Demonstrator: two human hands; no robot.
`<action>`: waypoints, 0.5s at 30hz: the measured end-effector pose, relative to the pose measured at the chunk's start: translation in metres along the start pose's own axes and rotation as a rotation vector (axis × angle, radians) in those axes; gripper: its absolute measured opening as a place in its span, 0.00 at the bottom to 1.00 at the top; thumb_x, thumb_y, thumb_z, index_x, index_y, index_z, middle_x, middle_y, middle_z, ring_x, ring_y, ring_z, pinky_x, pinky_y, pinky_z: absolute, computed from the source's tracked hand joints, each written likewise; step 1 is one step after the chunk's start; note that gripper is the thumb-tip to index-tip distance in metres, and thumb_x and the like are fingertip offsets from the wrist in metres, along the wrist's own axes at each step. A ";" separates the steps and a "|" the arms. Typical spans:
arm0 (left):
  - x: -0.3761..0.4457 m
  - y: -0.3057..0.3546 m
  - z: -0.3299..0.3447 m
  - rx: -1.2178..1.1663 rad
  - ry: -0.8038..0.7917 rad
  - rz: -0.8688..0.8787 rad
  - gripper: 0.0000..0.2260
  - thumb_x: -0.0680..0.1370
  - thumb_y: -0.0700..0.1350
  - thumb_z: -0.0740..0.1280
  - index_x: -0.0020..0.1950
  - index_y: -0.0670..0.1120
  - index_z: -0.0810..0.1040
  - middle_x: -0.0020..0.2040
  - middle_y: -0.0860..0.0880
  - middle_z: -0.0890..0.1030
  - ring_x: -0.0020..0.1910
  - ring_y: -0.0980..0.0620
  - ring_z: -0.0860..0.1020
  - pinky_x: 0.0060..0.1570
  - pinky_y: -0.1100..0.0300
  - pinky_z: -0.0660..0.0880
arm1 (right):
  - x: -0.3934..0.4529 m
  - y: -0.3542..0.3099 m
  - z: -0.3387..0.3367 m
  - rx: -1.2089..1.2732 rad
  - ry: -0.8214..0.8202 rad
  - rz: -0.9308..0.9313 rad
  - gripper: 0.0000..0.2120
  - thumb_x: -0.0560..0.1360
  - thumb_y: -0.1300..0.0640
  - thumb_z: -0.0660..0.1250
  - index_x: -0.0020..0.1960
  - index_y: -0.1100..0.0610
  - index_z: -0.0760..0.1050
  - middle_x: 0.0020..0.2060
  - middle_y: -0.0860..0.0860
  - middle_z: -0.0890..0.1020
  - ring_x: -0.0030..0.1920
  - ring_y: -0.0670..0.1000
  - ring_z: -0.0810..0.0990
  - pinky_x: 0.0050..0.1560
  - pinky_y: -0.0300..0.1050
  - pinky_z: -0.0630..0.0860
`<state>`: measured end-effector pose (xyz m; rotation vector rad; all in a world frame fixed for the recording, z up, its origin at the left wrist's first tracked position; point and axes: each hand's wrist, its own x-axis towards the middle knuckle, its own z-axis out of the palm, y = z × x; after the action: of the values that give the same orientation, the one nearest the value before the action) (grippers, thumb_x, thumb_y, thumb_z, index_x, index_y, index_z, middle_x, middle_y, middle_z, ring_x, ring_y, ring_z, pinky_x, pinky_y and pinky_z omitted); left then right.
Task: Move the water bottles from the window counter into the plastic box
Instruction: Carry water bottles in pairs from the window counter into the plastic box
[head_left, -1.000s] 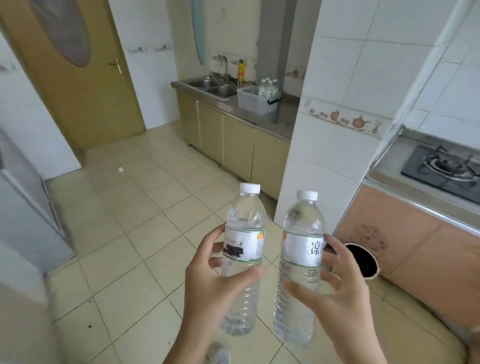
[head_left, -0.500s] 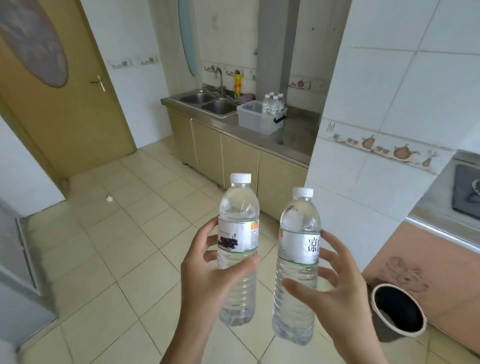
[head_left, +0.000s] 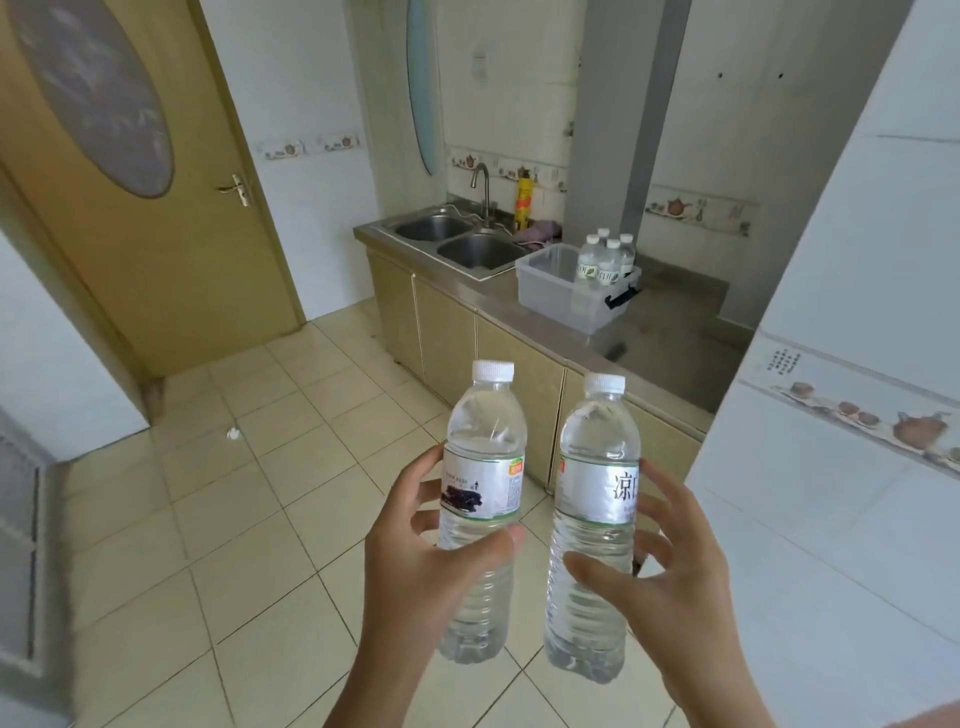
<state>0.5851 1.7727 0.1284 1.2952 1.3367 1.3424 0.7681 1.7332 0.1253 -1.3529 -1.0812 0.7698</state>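
I hold two clear water bottles upright in front of me, over the floor. My left hand (head_left: 415, 556) grips the left water bottle (head_left: 483, 457), which has a white label with a dark picture. My right hand (head_left: 675, 577) grips the right water bottle (head_left: 595, 467), whose white label carries printed characters. Far ahead, a clear plastic box (head_left: 550, 291) with a black handle clip stands on the steel counter next to the sink. Several water bottles (head_left: 605, 257) stand upright in the box's right end.
A double steel sink (head_left: 457, 239) with a tap lies left of the box, with a yellow bottle (head_left: 523, 200) behind it. Beige cabinets (head_left: 447, 332) run under the counter. A white tiled wall corner (head_left: 831, 415) juts out at the right. A wooden door (head_left: 171, 234) is at the left.
The view has swung left and moved closer to the sink counter; the box looks larger. The stove and the black bin have left the view. Both hands still hold their bottles.
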 end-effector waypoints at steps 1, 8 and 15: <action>0.019 0.001 0.008 0.000 0.004 0.004 0.33 0.53 0.50 0.80 0.50 0.77 0.73 0.49 0.70 0.80 0.46 0.64 0.81 0.42 0.68 0.73 | 0.022 0.001 0.002 0.002 -0.002 -0.002 0.42 0.56 0.68 0.82 0.58 0.35 0.70 0.48 0.35 0.81 0.45 0.41 0.81 0.38 0.36 0.76; 0.132 -0.002 0.057 -0.013 0.010 -0.005 0.34 0.53 0.50 0.81 0.49 0.79 0.72 0.49 0.70 0.80 0.47 0.64 0.81 0.42 0.68 0.73 | 0.146 0.016 0.012 -0.025 -0.005 -0.004 0.44 0.54 0.65 0.83 0.63 0.39 0.71 0.51 0.44 0.82 0.47 0.41 0.81 0.43 0.38 0.76; 0.256 -0.026 0.108 -0.019 -0.056 -0.019 0.34 0.53 0.51 0.81 0.54 0.72 0.74 0.50 0.68 0.81 0.48 0.63 0.81 0.40 0.71 0.74 | 0.263 0.051 0.028 -0.052 0.045 -0.008 0.43 0.54 0.66 0.82 0.64 0.44 0.71 0.52 0.44 0.81 0.48 0.37 0.79 0.41 0.30 0.76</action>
<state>0.6548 2.0428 0.1216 1.2947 1.2917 1.2936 0.8430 1.9918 0.1142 -1.4032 -1.0765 0.7062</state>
